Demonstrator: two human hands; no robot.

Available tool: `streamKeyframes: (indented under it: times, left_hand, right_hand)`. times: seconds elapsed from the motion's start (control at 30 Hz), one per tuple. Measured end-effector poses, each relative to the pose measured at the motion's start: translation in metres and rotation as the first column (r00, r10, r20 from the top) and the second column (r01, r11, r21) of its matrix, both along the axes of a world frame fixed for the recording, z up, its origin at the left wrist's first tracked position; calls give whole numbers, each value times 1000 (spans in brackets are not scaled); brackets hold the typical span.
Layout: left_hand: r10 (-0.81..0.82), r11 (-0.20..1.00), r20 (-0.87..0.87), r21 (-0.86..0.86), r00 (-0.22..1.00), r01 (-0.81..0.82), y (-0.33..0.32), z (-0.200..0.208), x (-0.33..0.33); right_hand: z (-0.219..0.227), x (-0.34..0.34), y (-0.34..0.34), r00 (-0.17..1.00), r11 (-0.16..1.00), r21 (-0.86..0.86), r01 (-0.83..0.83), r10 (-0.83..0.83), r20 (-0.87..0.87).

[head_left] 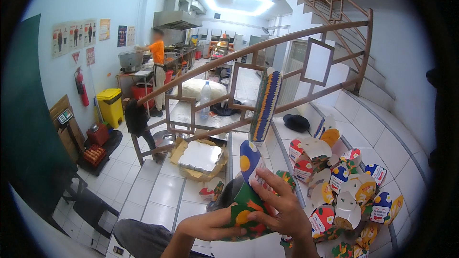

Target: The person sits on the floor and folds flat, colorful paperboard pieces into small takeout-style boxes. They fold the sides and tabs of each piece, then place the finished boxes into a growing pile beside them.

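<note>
A colourful paperboard food carton [249, 199], printed in blue, green and red with egg pictures, is between my two hands over my lap. My left hand [210, 223] grips its lower left side, with the fingers partly behind the board. From the right, my right hand [279, 200] presses thumb and fingers against the carton's face and edge. To the right lies a heap of folded-up cartons [338, 179] of the same kind, several of them tipped over. One more small carton [211, 189] sits on the tiles left of my knee.
A tall stack of flat cartons [267, 105] leans on the brown stair railing [210, 69]. Brown paper wraps white flat cardboard [201, 155] on a step. A black cap [296, 123] lies ahead. Beyond the railing are a water bottle [205, 99] and a person in orange [158, 62].
</note>
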State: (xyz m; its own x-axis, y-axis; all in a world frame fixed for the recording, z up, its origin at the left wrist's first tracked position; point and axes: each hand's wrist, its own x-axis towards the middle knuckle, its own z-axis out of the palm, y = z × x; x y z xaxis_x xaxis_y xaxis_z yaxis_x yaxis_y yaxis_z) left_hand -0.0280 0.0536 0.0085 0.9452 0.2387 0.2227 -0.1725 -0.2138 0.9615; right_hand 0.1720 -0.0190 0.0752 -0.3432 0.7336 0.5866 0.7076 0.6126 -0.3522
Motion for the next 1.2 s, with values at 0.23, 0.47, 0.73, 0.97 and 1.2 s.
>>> streamKeyframes:
  times: [0.23,0.47,0.73,0.97,1.2]
  left_hand:
    - [102,992,-1,70,995,-102,-2,3,-8]
    - [173,970,-24,-170,985,-174,-1,9,-3]
    - [186,951,139,-273,973,-143,8,2,-1]
    - [394,885,94,-306,914,-350,-6,8,3]
    - [426,864,40,-315,904,-393,-10,17,-1]
  right_hand:
    - [-9,-5,-4,993,998,-55,12,-5,120]
    - [-15,5,-2,999,998,53,28,-29,17]
    - [-22,13,-11,869,986,-96,138,-167,-465]
    - [-11,20,-7,967,985,88,-148,163,-195]
    - [4,10,-15,978,976,-162,-146,118,-174]
